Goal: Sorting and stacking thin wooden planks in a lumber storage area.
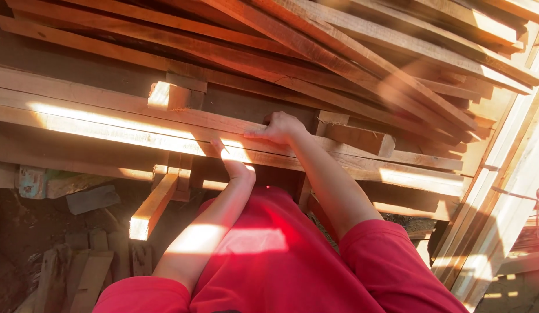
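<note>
My left hand (231,162) rests against the front edge of a long wooden plank (107,124), fingers stretched along it. My right hand (279,128) lies on top of the same stack of planks a little farther back, fingers curled over a board's edge. Both arms come out of red sleeves, and red clothing fills the lower middle of the view. Whether either hand truly grips the plank is unclear.
Many long reddish boards (339,52) lie piled at an angle across the top. A short wooden block (168,95) sits on the stack, and another (356,138) to the right. Offcuts (84,272) and dirt lie at lower left. A pale timber frame (501,191) stands right.
</note>
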